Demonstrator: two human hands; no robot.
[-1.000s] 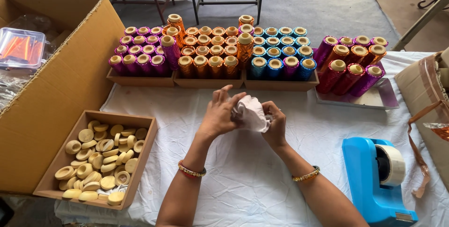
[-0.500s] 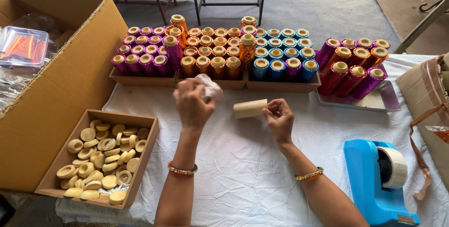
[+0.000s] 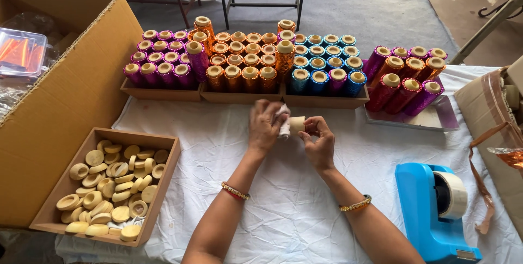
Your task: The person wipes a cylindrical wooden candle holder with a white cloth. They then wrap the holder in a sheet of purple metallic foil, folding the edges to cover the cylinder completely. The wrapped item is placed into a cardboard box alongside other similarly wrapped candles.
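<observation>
Since the earlier frame, the left hand (image 3: 265, 125) has come down from beside the spool trays and closed in on the tube (image 3: 297, 124), bringing a white cloth (image 3: 283, 126) against its left end. Left to right: one large carton (image 3: 65, 100); one low box (image 3: 163, 179) of tan discs, too many to count; three trays of foil spools; one tape dispenser (image 3: 436, 209). Left fingers are clenched on the cloth. Right hand (image 3: 320, 143) fingers grasp the tube, held above the tabletop (image 3: 283, 209) with its long axis left-right. The tube lies just right of the left fingers, touching the cloth; both hands are at it.
</observation>
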